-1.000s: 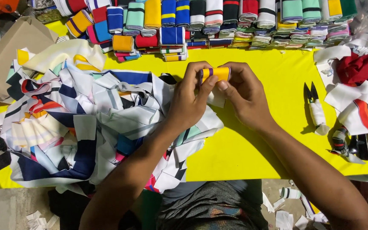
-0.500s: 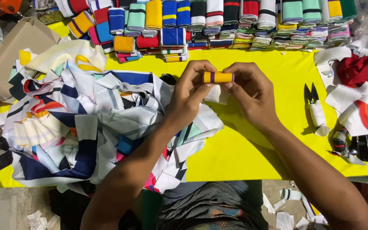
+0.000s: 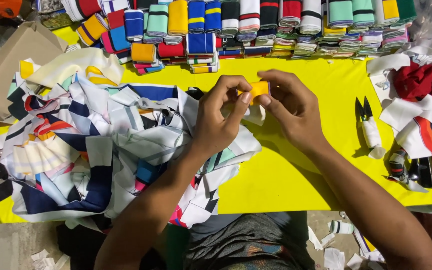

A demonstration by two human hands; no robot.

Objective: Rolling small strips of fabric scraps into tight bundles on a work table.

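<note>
Lower left: heap of striped fabric pieces [image 3: 101, 155] on yellow table [image 3: 286, 185]. Centre: left hand [image 3: 221, 122] and right hand [image 3: 288, 107] both pinch small yellow fabric roll [image 3: 259, 89] between fingertips. Right: thread snips [image 3: 368, 127]. Top edge: rows of folded rib bands [image 3: 256, 22].

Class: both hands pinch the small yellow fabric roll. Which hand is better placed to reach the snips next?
Right hand: the snips lie on its side of the yellow roll.
</note>
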